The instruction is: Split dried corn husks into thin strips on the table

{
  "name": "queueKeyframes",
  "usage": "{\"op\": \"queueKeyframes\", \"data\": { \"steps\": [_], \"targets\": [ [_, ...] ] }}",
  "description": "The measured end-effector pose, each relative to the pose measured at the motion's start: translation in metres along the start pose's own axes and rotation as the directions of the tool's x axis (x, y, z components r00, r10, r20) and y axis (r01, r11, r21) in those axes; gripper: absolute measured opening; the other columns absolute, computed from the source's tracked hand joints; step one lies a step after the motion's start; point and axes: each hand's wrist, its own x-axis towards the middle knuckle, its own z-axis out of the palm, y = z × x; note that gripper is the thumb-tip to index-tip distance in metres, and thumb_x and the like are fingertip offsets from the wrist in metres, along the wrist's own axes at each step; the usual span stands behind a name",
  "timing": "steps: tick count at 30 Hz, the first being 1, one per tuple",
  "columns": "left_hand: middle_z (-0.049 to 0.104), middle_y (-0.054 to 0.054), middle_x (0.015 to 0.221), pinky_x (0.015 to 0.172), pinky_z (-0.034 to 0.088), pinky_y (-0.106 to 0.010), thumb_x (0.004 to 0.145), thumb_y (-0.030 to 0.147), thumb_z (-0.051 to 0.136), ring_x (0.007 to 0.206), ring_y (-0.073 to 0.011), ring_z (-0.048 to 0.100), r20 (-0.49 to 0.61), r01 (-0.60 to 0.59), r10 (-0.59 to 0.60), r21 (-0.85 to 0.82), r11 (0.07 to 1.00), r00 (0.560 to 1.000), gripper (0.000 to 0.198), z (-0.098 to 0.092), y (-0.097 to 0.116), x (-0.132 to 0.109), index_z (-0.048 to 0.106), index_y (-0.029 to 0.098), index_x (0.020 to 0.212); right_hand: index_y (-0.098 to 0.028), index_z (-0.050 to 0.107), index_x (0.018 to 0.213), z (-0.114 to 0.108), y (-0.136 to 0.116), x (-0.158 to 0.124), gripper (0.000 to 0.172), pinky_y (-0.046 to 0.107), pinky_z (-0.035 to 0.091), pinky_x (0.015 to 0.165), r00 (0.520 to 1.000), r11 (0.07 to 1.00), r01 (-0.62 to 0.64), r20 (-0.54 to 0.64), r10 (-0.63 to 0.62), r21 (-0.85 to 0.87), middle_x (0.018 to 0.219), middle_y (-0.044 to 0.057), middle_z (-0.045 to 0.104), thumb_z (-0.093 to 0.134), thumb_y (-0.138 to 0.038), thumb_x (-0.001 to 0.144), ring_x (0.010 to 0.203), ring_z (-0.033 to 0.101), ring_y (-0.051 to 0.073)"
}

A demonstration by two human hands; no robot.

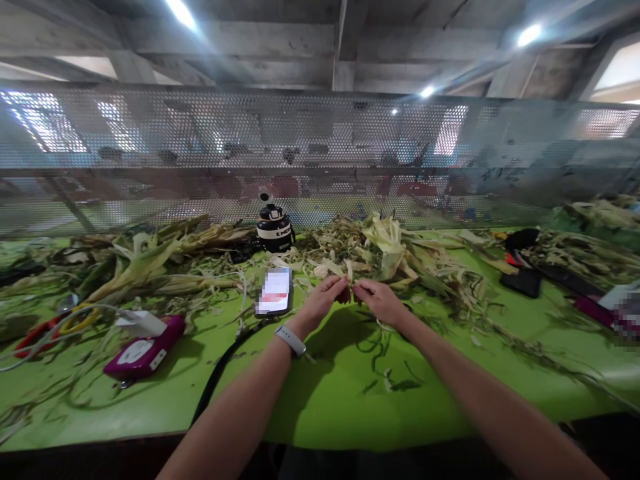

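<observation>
My left hand (330,293) and my right hand (376,299) are close together above the green tabletop (350,413), fingers pinched. Pale pieces of corn husk (349,269) stick up from between the fingertips, and both hands appear to grip them. The exact ends inside the fingers are hidden. A light-coloured watch band (291,340) is around my left wrist. Just beyond the hands lies a loose heap of dried husk strips (340,237), with a larger pale husk bundle (389,247) on it. Thin dark scraps (380,347) lie below my hands.
A lit phone (274,292) and a black bottle (274,230) are left of my hands. Farther left are a purple power box (145,350), red-handled scissors (37,338) and long husks (135,267). A dark phone (521,283) lies right. A perforated metal screen (320,147) stands behind.
</observation>
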Motion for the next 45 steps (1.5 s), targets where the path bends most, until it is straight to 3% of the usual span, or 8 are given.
{"op": "queueKeyframes", "data": {
  "steps": [11, 15, 18, 22, 24, 30, 36, 45],
  "targets": [
    [0.054, 0.004, 0.057, 0.056, 0.04, -0.024, 0.078, 0.05, 0.051, 0.055, -0.0112, 0.05, 0.0, -0.002, 0.002, 0.077, 0.997, 1.0, 0.031, -0.003, 0.001, 0.002, 0.049, 0.019, 0.08, -0.018, 0.049, 0.066, -0.002, 0.0, -0.001, 0.037, 0.025, 0.036, 0.062, 1.0, 0.998, 0.001, 0.025, -0.003, 0.065, 0.063, 0.0, 0.05, 0.039, -0.047, 0.087, 0.062, 0.046, 0.013],
    [0.055, 0.001, 0.057, 0.055, 0.042, -0.024, 0.077, 0.053, 0.051, 0.053, -0.0104, 0.051, 0.055, 0.073, -0.076, 0.045, 0.996, 0.996, 0.037, -0.002, 0.001, 0.001, 0.049, 0.017, 0.068, -0.017, 0.054, 0.067, -0.006, -0.002, 0.0, 0.033, 0.026, 0.038, 0.066, 0.992, 0.991, 0.018, 0.125, -0.034, 0.129, 0.069, 0.001, 0.054, 0.043, -0.042, 0.085, 0.066, 0.047, 0.013],
    [0.053, 0.003, 0.053, 0.049, 0.039, -0.022, 0.072, 0.055, 0.056, 0.047, -0.0081, 0.048, 0.029, 0.064, -0.067, 0.1, 0.993, 0.997, 0.04, 0.0, -0.001, 0.001, 0.048, 0.017, 0.066, -0.018, 0.053, 0.064, -0.009, 0.0, 0.001, 0.031, 0.025, 0.039, 0.063, 0.99, 0.963, -0.136, 0.053, 0.127, 0.231, 0.064, 0.001, 0.053, 0.05, -0.044, 0.08, 0.063, 0.048, 0.013],
    [0.053, 0.004, 0.051, 0.046, 0.039, -0.022, 0.069, 0.059, 0.057, 0.043, -0.0075, 0.046, 0.12, 0.107, -0.121, 0.119, 0.987, 0.985, 0.043, 0.004, -0.003, -0.001, 0.047, 0.017, 0.067, -0.02, 0.045, 0.063, -0.008, 0.006, 0.004, 0.04, 0.023, 0.034, 0.045, 0.955, 0.892, -0.284, 0.022, 0.296, 0.353, 0.051, -0.003, 0.044, 0.038, -0.054, 0.082, 0.045, 0.041, 0.011],
    [0.053, 0.004, 0.051, 0.047, 0.039, -0.021, 0.069, 0.059, 0.058, 0.043, -0.0072, 0.046, 0.135, 0.111, -0.127, 0.12, 0.986, 0.983, 0.043, 0.006, -0.003, -0.003, 0.047, 0.017, 0.067, -0.02, 0.042, 0.063, -0.006, 0.008, 0.005, 0.039, 0.023, 0.03, 0.042, 0.962, 0.909, -0.262, 0.018, 0.271, 0.325, 0.048, -0.006, 0.04, 0.042, -0.056, 0.08, 0.041, 0.036, 0.009],
    [0.054, 0.003, 0.054, 0.052, 0.04, -0.022, 0.067, 0.056, 0.062, 0.05, -0.0084, 0.05, 0.152, 0.121, -0.142, 0.142, 0.982, 0.978, 0.042, 0.007, 0.0, -0.006, 0.049, 0.016, 0.067, -0.018, 0.047, 0.06, -0.001, 0.006, 0.004, 0.036, 0.024, 0.03, 0.051, 0.977, 0.993, -0.074, -0.194, 0.091, 0.09, 0.054, -0.004, 0.04, 0.045, -0.048, 0.081, 0.052, 0.037, 0.01],
    [0.054, 0.002, 0.056, 0.055, 0.038, -0.022, 0.07, 0.053, 0.061, 0.053, -0.0091, 0.048, 0.135, 0.039, -0.065, 0.188, 0.981, 0.989, 0.038, 0.009, 0.005, -0.008, 0.055, 0.015, 0.067, -0.02, 0.045, 0.059, 0.001, 0.004, 0.003, 0.038, 0.024, 0.029, 0.048, 0.947, 0.984, -0.114, -0.283, 0.149, 0.133, 0.048, -0.004, 0.039, 0.044, -0.051, 0.082, 0.048, 0.035, 0.011],
    [0.058, 0.0, 0.061, 0.059, 0.038, -0.024, 0.075, 0.051, 0.056, 0.059, -0.0112, 0.05, 0.143, 0.025, -0.068, 0.281, 0.959, 0.987, 0.037, 0.009, 0.01, -0.009, 0.056, 0.015, 0.07, -0.019, 0.047, 0.055, -0.002, 0.004, 0.003, 0.04, 0.025, 0.028, 0.046, 0.926, 0.973, -0.173, -0.312, 0.213, 0.152, 0.046, -0.004, 0.038, 0.047, -0.051, 0.079, 0.046, 0.035, 0.011]
  ]
}}
